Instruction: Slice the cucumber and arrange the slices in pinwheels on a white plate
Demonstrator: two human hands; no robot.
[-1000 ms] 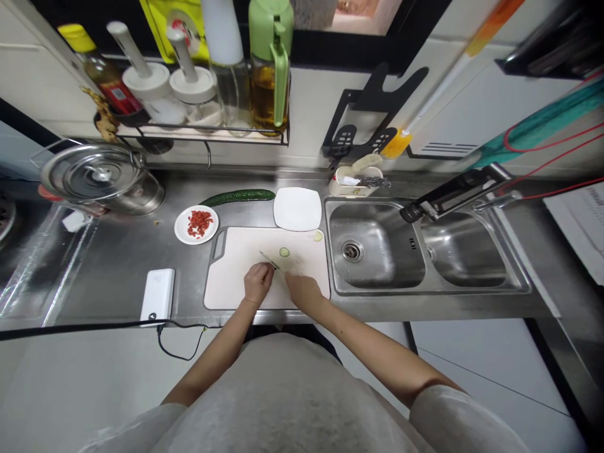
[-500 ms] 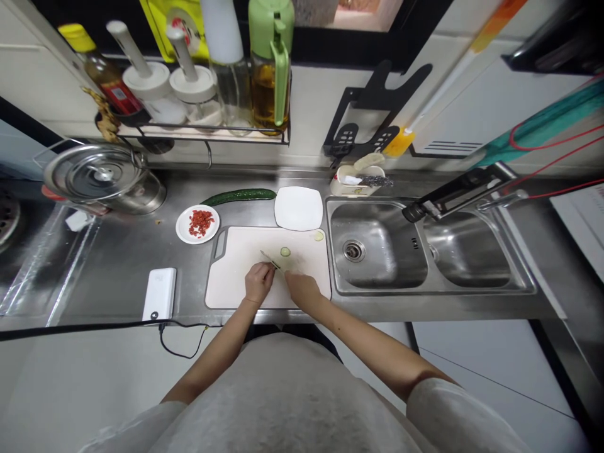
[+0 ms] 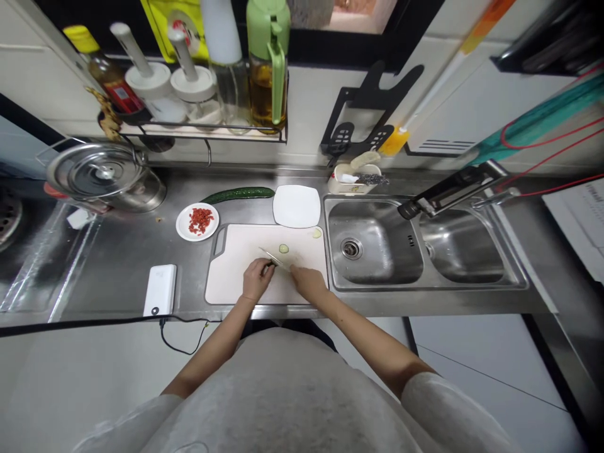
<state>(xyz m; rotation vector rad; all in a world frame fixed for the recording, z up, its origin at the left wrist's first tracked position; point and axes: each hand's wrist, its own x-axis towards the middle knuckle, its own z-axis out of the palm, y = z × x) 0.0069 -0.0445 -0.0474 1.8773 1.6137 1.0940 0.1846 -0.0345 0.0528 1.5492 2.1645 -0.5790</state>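
Note:
My right hand (image 3: 310,283) is closed round the handle of a knife (image 3: 272,257), whose thin blade points up and left over the cutting board (image 3: 226,277). Beside the blade, my left hand (image 3: 257,280) pinches a small dark-green piece of cucumber (image 3: 268,266), mostly covered by the fingers. Just beyond the knife lies a pale round cucumber slice (image 3: 284,248). Another pale cucumber piece (image 3: 316,233) sits in the board's far right corner. A whole cucumber (image 3: 240,194) rests on the counter behind the board.
A square white plate (image 3: 297,206) stands behind the board, and a round plate (image 3: 180,225) with chopped red bits at its left. The double sink (image 3: 377,286) adjoins on the right. A white power bank (image 3: 160,289) and a lidded pot (image 3: 146,192) are on the left.
My right hand has shifted slightly right with the knife, leaving a wider gap from the left hand. The left hand stays by the blade. The whole view has shifted a little.

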